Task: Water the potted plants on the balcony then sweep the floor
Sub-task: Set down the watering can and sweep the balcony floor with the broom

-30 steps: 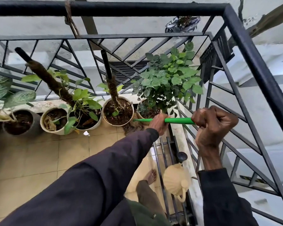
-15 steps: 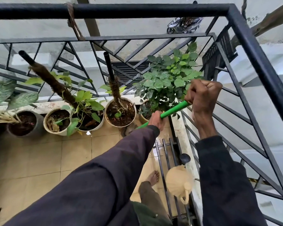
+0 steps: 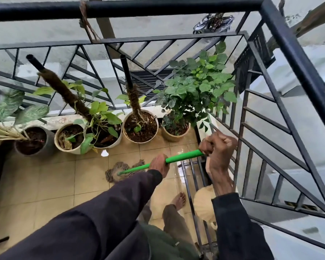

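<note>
Mop head (image 3: 116, 173) pulled back toward six o'clock from pots (image 3: 139, 141), green handle (image 3: 184, 156) clenched by left hand (image 3: 159, 164) and right hand (image 3: 218, 147), mid-sweep.

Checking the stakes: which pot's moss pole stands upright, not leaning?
The round cream pot second from the right; its moss pole rises straight, while the white pot beside it holds a leaning pole.
</note>
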